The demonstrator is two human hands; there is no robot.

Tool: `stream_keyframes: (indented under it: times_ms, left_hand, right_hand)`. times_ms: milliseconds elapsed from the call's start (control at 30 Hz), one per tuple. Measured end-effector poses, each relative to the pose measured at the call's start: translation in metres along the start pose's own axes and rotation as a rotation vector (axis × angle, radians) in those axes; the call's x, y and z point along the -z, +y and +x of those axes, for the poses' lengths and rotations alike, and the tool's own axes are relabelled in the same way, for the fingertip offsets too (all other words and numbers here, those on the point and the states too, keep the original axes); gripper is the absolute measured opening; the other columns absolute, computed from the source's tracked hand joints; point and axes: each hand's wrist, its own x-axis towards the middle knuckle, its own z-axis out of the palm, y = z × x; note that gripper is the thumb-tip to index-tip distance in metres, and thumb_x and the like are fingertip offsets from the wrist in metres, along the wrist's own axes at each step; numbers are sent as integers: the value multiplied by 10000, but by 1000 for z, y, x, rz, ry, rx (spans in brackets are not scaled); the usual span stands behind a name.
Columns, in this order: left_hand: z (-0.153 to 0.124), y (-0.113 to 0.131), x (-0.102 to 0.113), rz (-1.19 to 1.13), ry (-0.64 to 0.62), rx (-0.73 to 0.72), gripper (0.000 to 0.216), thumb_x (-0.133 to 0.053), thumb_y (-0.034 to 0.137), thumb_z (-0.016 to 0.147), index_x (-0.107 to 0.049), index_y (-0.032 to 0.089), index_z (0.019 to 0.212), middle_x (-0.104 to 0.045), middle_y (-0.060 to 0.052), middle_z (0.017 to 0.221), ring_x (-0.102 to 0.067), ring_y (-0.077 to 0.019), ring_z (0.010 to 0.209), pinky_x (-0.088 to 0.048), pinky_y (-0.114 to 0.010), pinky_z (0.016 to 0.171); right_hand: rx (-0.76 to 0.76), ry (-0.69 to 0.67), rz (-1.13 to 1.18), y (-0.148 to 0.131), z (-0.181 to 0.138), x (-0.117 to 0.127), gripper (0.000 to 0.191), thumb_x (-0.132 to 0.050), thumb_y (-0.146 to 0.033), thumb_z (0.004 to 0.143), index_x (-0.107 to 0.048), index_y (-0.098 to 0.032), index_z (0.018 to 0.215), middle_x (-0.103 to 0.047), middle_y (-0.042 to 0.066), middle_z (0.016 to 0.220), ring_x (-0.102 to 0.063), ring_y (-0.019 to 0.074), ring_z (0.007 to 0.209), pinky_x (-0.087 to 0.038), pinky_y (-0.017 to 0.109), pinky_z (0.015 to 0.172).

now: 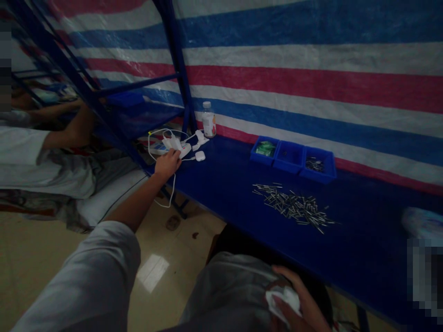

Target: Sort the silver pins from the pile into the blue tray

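Note:
My left hand (168,163) reaches to the far left end of the blue table (221,175). Its fingers are bent down against a crumpled white item (172,143) lying over a white power strip (186,150); what they grip is hidden. Close by are a white charging case (200,156) on a cable and a white plug (199,139). Over my lap, my right hand (301,299) is closed on a crumpled white tissue (285,299). A loose pile of thin metal pins (294,205) lies in the middle of the table.
Three joined blue bins (290,157) stand at the back, one with green packets, one with small metal parts. A clear bottle (208,121) stands near the blue metal frame (183,78). A plastic bag (424,223) lies at right. Another person (44,152) sits at left.

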Motion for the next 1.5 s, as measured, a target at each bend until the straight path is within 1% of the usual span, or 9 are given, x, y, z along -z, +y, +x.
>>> stream_keyframes:
  times_ms: [167, 300, 400, 500, 767, 933, 1100, 1200, 1500]
  left_hand:
    - [0, -1, 0, 5, 10, -12, 365, -353, 309, 939, -523, 166, 1229, -540, -165, 1218, -606, -318, 994, -470, -388, 736]
    - [-1, -1, 0, 30, 48, -26, 350, -349, 315, 943, -542, 174, 1199, -565, -151, 1194, -622, -314, 965, -479, -380, 708]
    - [0, -3, -3, 53, 72, -28, 348, -348, 314, 944, -553, 179, 1191, -582, -141, 1185, -640, -303, 926, -485, -368, 680]
    - [2, -5, -9, 57, 102, -18, 363, -335, 321, 951, -552, 173, 1201, -591, -142, 1199, -656, -289, 879, -491, -363, 651]
    - [10, -16, -33, 47, 224, -8, 373, -358, 340, 953, -573, 175, 1209, -609, -129, 1239, -674, -258, 873, -517, -339, 643]
    - [12, -20, -39, 5, 282, -21, 335, -406, 336, 942, -601, 194, 1174, -634, -112, 1224, -681, -246, 911, -538, -327, 692]
    - [13, -22, -43, -50, 307, -4, 331, -430, 353, 931, -615, 213, 1167, -647, -119, 1200, -684, -251, 931, -559, -336, 709]
    - [13, -23, -45, -65, 312, 2, 340, -431, 357, 926, -610, 227, 1185, -652, -120, 1188, -681, -256, 952, -570, -347, 713]
    - [13, -23, -47, -71, 293, 33, 313, -441, 371, 927, -594, 261, 1177, -651, -104, 1177, -682, -249, 960, -577, -343, 732]
  right_hand:
    - [196, 25, 165, -14, 27, -1, 523, -623, -665, 711, -444, -205, 539, -302, -44, 484, -269, 92, 441, -240, 239, 429]
    - [302, 43, 416, -35, 49, -23, 612, -540, -632, 796, -220, -217, 481, -160, -69, 461, -159, 80, 425, -192, 254, 415]
    - [382, -46, 365, -72, 75, -44, 505, -493, -538, 854, -290, -216, 523, -195, -70, 466, -175, 84, 428, -173, 250, 421]
    - [487, -195, 211, -125, 121, -62, 133, -444, -357, 860, -457, -224, 860, -400, -52, 610, -353, 113, 518, -267, 235, 482]
    - [711, -110, -686, -228, 314, -112, 291, -396, -93, 839, -410, -141, 1125, -545, 32, 822, -542, 171, 749, -405, 294, 696]
    - [954, -132, -925, -247, 387, -154, 389, -457, 5, 763, -600, -183, 1072, -462, 101, 1257, -570, 171, 982, -428, 302, 883]
    - [1140, -42, -1170, -263, 414, -188, 338, -416, -42, 857, -599, -152, 1119, -608, 125, 1079, -536, 248, 1084, -433, 371, 917]
    - [1078, -15, -1257, -262, 422, -201, 330, -348, -65, 903, -586, -111, 1128, -651, 166, 1026, -567, 268, 1061, -464, 392, 875]
    - [1167, -398, -1308, -245, 444, -209, 319, -444, -112, 847, -595, -127, 1128, -621, 137, 1211, -606, 235, 1085, -490, 334, 884]
